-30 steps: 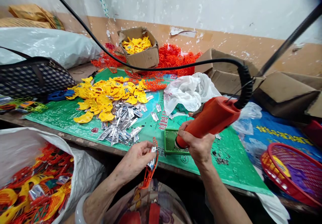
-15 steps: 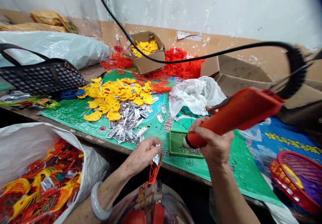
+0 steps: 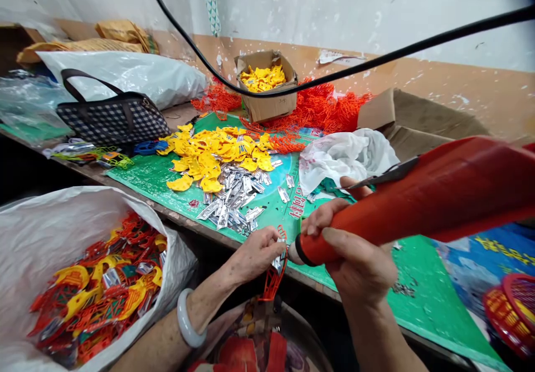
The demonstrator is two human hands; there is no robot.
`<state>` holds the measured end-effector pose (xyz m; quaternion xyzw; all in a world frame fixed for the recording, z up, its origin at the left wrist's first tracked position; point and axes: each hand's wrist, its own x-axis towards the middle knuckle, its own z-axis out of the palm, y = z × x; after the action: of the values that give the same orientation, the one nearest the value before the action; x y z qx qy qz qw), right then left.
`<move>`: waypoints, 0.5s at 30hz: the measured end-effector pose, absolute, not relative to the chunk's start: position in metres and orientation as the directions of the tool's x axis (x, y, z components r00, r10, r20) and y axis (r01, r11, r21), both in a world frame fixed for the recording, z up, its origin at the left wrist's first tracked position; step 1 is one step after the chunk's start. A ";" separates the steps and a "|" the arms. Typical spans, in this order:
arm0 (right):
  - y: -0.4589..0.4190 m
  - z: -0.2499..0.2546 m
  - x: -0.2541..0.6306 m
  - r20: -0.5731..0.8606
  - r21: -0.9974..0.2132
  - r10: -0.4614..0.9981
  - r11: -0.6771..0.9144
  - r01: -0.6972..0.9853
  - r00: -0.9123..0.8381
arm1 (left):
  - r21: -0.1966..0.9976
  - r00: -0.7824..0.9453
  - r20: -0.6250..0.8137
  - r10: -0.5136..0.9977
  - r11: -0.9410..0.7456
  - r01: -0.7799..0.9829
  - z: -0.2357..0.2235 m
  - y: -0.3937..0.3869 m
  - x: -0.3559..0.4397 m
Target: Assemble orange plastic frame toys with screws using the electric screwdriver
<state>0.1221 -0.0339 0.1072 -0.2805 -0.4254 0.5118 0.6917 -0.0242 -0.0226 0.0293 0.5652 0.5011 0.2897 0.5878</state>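
Observation:
My left hand (image 3: 254,252) pinches an orange plastic frame piece (image 3: 273,277) together with a small silver part, at the table's front edge. My right hand (image 3: 355,249) is wrapped round an orange power tool (image 3: 418,199), whose tip points left at the piece, nearly touching it. A black cable (image 3: 334,76) runs from the tool up and across the view. Beyond my hands, a pile of yellow plastic pieces (image 3: 217,154) and a heap of silver parts (image 3: 234,204) lie on the green mat (image 3: 142,174).
A white sack (image 3: 54,232) at lower left holds orange and yellow pieces. A checked bag (image 3: 112,121) sits at left. A cardboard box (image 3: 267,90) of yellow pieces and orange frames (image 3: 326,107) stand at the back. A white plastic bag (image 3: 346,154) and red basket (image 3: 514,310) lie right.
My right hand has lifted the tool off the small green tray and swung its tip left to the piece in my left hand. The camera has turned left.

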 end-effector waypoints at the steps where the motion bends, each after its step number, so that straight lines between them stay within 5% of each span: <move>1: -0.034 0.107 0.121 0.302 -0.822 0.947 0.318 -0.472 0.113 | 0.955 0.328 -0.260 0.908 0.192 0.225 0.029 -0.023 -0.024; 15: -0.032 0.100 0.117 0.262 -0.858 0.960 0.278 -0.432 0.097 | 0.949 0.330 -0.279 0.902 0.206 0.240 0.032 -0.024 -0.024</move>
<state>0.1170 -0.0320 0.0998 -0.3070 -0.4299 0.5164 0.6740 -0.0236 -0.0237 0.0321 0.5642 0.5060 0.2808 0.5889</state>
